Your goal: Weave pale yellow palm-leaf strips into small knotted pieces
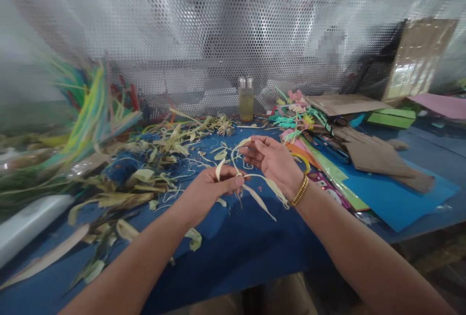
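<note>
My left hand (211,190) is closed in a pinch on thin pale leaf strips (255,193) over the blue table (240,252). Several of these strips hang down between my hands, and one loops up toward my right hand. My right hand (271,159), with a gold bracelet (300,190) at the wrist, is palm up with fingers loosely curled, its fingertips holding the upper end of a strip (236,152). The two hands are a short way apart.
Dry leaf scraps (160,159) litter the table's left and middle. Coloured sticks (91,111) lie at far left, a small bottle (246,100) stands by the perforated metal screen (218,38). Coloured paper sheets (386,193), brown paper (374,155) and scissors (337,125) lie at right.
</note>
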`<state>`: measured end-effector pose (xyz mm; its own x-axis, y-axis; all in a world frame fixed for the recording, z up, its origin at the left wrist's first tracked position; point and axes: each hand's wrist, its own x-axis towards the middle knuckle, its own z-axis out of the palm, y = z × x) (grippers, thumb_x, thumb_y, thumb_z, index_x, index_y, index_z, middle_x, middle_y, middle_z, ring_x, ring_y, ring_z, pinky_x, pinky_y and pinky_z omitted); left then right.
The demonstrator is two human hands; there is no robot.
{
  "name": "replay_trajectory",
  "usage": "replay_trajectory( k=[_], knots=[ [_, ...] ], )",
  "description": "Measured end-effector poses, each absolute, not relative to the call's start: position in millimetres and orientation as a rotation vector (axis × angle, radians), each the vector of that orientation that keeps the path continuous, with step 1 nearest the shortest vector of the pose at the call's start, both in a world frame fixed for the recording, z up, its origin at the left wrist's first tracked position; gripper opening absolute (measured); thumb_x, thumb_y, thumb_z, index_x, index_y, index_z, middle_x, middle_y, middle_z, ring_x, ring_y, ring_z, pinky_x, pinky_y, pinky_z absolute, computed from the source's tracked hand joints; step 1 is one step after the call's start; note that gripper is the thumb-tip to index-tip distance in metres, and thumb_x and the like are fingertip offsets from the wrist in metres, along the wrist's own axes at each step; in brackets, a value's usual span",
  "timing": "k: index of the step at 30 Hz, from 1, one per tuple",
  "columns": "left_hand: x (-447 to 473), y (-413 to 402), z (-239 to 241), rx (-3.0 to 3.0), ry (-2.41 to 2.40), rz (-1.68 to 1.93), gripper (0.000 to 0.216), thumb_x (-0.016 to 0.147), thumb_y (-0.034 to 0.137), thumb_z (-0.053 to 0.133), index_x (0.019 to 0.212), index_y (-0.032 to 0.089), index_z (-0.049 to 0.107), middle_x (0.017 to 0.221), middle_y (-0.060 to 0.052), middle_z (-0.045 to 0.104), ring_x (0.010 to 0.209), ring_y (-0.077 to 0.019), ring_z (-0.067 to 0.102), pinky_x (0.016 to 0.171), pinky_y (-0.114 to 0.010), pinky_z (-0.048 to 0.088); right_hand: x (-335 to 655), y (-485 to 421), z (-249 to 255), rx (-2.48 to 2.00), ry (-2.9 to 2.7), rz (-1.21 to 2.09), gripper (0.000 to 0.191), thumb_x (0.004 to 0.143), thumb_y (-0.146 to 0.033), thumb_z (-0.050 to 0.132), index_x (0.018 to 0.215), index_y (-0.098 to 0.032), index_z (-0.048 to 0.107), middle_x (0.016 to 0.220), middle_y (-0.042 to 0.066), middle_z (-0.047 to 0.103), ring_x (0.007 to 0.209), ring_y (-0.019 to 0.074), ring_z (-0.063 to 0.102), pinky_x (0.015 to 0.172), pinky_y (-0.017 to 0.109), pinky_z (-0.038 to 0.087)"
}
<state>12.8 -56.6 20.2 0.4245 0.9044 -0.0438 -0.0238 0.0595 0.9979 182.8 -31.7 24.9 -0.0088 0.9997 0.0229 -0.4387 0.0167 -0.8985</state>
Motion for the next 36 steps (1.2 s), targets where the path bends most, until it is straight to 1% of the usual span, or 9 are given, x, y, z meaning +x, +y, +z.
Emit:
replay_trajectory(
  k=[2, 4, 7, 10, 12, 21, 28, 33, 36],
  knots=[
    [13, -55, 21, 1.184, 0.884, 0.952, 0.018, 0.071, 0.030, 0.076, 0.063, 0.018, 0.065, 0.069, -0.002, 0.063, 0.068, -0.0119, 0.056, 0.066, -0.023, 0.043, 184, -31, 22, -0.943, -1.013, 1.264, 0.025, 0.080, -0.017, 0.058, 0.105, -0.022, 0.055, 0.114, 0.006, 0.062, 0.084, 0.0138, 0.067, 0.076, 0.031, 0.055],
    [13, -53, 22, 1.056, 0.872, 1.029, 0.017, 0.069, 0.029, 0.077, 0.067, 0.018, 0.066, 0.076, -0.001, 0.066, 0.061, -0.0078, 0.051, 0.062, -0.021, 0.042, 184, -33, 21, -0.996, -1.251, 1.105, 0.034, 0.075, -0.014, 0.063, 0.108, -0.023, 0.059, 0.120, 0.006, 0.061, 0.094, 0.0147, 0.065, 0.085, 0.032, 0.052],
    [13, -50, 24, 0.958, 0.879, 1.078, 0.018, 0.068, 0.030, 0.078, 0.070, 0.017, 0.067, 0.067, 0.001, 0.061, 0.058, -0.0065, 0.049, 0.057, -0.019, 0.038, 183, -38, 22, -0.863, -1.543, 1.026, 0.025, 0.076, -0.019, 0.065, 0.101, -0.023, 0.067, 0.110, 0.003, 0.067, 0.103, 0.0155, 0.062, 0.094, 0.032, 0.047],
    [13, -49, 24, 0.936, 0.892, 1.085, 0.021, 0.067, 0.034, 0.078, 0.069, 0.017, 0.067, 0.061, 0.002, 0.056, 0.059, -0.0079, 0.050, 0.058, -0.020, 0.039, 180, -42, 22, -0.813, -1.555, 1.008, 0.012, 0.079, -0.027, 0.065, 0.087, -0.022, 0.072, 0.090, 0.002, 0.071, 0.089, 0.0149, 0.064, 0.084, 0.030, 0.049],
    [14, -49, 24, 0.951, 0.901, 1.084, 0.022, 0.069, 0.038, 0.077, 0.070, 0.017, 0.068, 0.062, 0.002, 0.055, 0.059, -0.0082, 0.049, 0.059, -0.021, 0.040, 178, -41, 21, -0.834, -1.543, 0.951, 0.012, 0.080, -0.031, 0.066, 0.079, -0.021, 0.073, 0.082, 0.002, 0.071, 0.081, 0.0147, 0.064, 0.078, 0.029, 0.049],
    [9, -46, 18, 1.089, 0.934, 1.037, 0.020, 0.072, 0.031, 0.073, 0.060, 0.017, 0.066, 0.060, 0.002, 0.054, 0.058, -0.0088, 0.047, 0.059, -0.021, 0.038, 179, -39, 24, -1.051, -1.418, 0.821, 0.019, 0.073, -0.039, 0.071, 0.072, -0.020, 0.072, 0.074, 0.002, 0.069, 0.073, 0.0145, 0.060, 0.069, 0.027, 0.046],
    [9, -49, 26, 1.065, 0.930, 1.050, 0.024, 0.072, 0.037, 0.073, 0.062, 0.017, 0.066, 0.064, 0.000, 0.057, 0.062, -0.0108, 0.050, 0.060, -0.023, 0.040, 183, -37, 24, -1.106, -1.365, 0.851, 0.025, 0.074, -0.042, 0.068, 0.066, -0.017, 0.066, 0.060, -0.002, 0.057, 0.059, 0.0105, 0.048, 0.058, 0.025, 0.038],
    [9, -51, 26, 1.035, 0.900, 1.029, 0.026, 0.073, 0.042, 0.072, 0.064, 0.018, 0.065, 0.068, -0.003, 0.061, 0.082, -0.0188, 0.060, 0.072, -0.026, 0.045, 188, -29, 22, -1.066, -1.294, 0.875, 0.021, 0.072, -0.035, 0.066, 0.086, -0.018, 0.067, 0.081, 0.001, 0.065, 0.075, 0.0136, 0.056, 0.071, 0.027, 0.043],
    [9, -50, 21, 1.102, 0.934, 0.990, 0.029, 0.074, 0.044, 0.070, 0.062, 0.018, 0.065, 0.068, -0.005, 0.062, 0.085, -0.0213, 0.062, 0.074, -0.028, 0.045, 190, -28, 23, -1.094, -1.255, 0.785, 0.026, 0.077, -0.042, 0.063, 0.088, -0.019, 0.068, 0.089, 0.004, 0.066, 0.083, 0.0160, 0.059, 0.078, 0.030, 0.044]
  ],
)
